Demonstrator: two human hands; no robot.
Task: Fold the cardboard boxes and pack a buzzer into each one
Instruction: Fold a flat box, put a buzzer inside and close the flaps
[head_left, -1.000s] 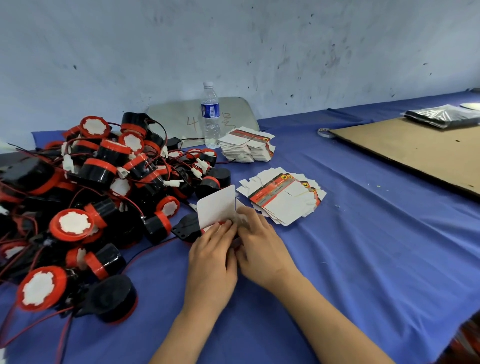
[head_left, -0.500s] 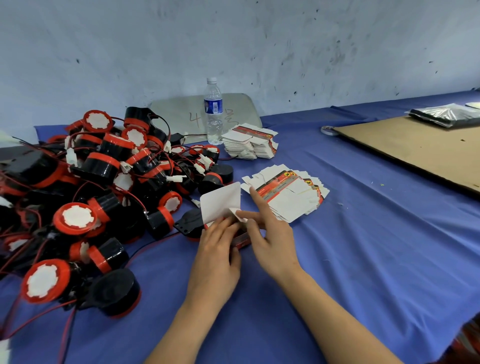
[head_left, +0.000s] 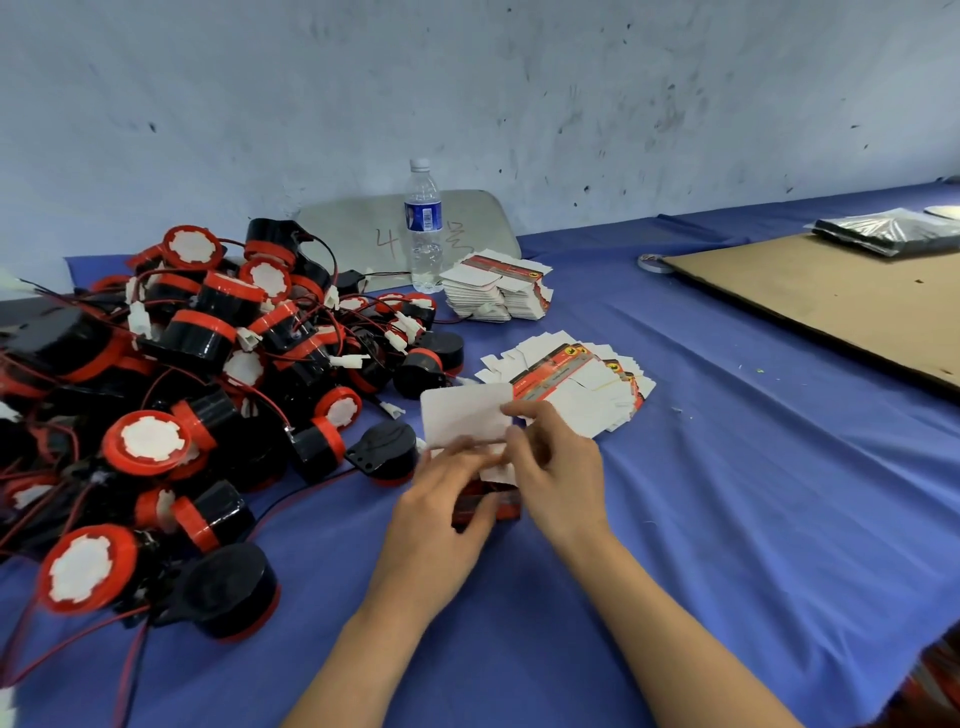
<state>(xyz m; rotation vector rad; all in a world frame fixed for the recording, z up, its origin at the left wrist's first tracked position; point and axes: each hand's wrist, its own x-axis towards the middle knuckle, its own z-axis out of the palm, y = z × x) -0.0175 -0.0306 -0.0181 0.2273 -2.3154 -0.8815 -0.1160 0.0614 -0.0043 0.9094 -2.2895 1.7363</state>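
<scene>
1. Folding is the step in hand. The small red-and-white cardboard box (head_left: 488, 506) rests on the blue cloth (head_left: 727, 519), straight in front of the clear plastic water bottle (head_left: 423, 223) and well towards the person from it. Its broad white flap (head_left: 462, 418) stands upright.
2. The left hand (head_left: 436, 519) grips the box's red body, thumb and fingers curled round it. Blur hides the fingertips.
3. The right hand (head_left: 558, 478) pinches the white card at the flap's right edge, thumb and forefinger closed on it.
4. To fold well, the left hand should likely keep the body square while the right creases along the scored lines. The small side flaps go in first, then the broad one. Thin card like this probably buckles if pushed off the score.
5. Whether a buzzer is already inside cannot be told.
6. The heap of black-and-red round plastic buzzers (head_left: 208, 374) lies left of the bottle and nearer the person. Its red wires are tangled, so one should be drawn free gently.
7. The fanned stack of flat printed box blanks (head_left: 587, 395) lies nearer than the bottle, slightly right. A squared stack of blanks (head_left: 498, 293) sits just beside the bottle's right.
</scene>
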